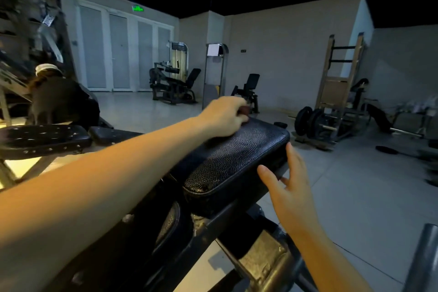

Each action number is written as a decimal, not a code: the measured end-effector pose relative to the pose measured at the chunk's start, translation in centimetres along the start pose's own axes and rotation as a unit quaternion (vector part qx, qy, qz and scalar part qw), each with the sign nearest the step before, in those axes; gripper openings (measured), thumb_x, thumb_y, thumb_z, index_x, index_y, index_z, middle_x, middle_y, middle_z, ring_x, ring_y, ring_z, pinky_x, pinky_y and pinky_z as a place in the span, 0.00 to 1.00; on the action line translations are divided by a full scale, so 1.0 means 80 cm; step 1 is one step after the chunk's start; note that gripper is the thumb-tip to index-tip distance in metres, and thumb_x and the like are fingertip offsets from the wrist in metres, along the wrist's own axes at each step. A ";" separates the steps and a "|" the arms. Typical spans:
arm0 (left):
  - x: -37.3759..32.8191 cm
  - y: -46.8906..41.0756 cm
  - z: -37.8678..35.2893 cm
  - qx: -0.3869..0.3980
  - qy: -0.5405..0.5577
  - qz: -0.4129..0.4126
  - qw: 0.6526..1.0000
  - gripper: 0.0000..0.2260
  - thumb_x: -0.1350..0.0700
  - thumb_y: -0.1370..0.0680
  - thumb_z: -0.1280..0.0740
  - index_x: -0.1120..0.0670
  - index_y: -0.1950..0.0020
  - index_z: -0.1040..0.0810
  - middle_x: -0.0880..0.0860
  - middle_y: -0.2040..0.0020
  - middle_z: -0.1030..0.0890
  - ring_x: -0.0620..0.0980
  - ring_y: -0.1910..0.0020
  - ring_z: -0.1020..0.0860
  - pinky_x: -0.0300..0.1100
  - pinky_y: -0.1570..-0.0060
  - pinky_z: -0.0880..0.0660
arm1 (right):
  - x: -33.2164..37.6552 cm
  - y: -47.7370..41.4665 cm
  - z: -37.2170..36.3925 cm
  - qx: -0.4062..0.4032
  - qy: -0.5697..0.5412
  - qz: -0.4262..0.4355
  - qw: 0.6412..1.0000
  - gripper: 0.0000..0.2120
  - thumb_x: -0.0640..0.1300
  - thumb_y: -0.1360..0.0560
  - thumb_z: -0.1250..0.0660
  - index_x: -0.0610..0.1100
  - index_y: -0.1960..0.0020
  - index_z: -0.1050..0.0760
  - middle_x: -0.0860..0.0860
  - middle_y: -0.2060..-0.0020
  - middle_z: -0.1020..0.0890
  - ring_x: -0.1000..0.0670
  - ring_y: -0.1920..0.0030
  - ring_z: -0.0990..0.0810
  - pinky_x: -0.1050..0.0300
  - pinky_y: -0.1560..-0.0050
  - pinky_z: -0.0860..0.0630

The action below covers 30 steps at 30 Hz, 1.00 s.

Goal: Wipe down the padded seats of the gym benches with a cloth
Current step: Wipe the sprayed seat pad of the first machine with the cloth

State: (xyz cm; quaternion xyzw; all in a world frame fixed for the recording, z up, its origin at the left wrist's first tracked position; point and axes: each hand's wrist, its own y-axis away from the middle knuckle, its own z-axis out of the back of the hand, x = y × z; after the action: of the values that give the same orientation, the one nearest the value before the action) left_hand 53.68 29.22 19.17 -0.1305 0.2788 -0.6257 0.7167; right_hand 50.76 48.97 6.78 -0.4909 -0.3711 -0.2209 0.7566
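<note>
Left hand (225, 117) curls its fingers round a small dark cloth (244, 111), I think, at the far end of the pad (237, 156). The pad's long axis runs from those fingers back toward me. Right hand (286, 182), fingers spread, touches the pad's right edge.
</note>
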 end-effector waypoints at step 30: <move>-0.012 0.039 0.007 -0.003 0.032 -0.018 0.999 0.02 0.52 0.20 0.30 0.49 0.49 0.22 0.47 0.52 0.18 0.50 0.50 0.21 0.49 0.45 0.25 | 0.005 0.001 0.003 0.011 0.011 -0.004 1.000 0.41 0.59 0.24 0.31 0.54 0.18 0.46 0.60 0.23 0.38 0.60 0.28 0.34 0.46 0.27 0.30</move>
State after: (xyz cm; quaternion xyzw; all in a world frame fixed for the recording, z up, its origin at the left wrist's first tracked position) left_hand 56.48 30.65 18.22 -0.1176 0.3014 -0.6418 0.6953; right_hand 50.94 49.24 7.10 -0.4781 -0.3671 -0.2255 0.7654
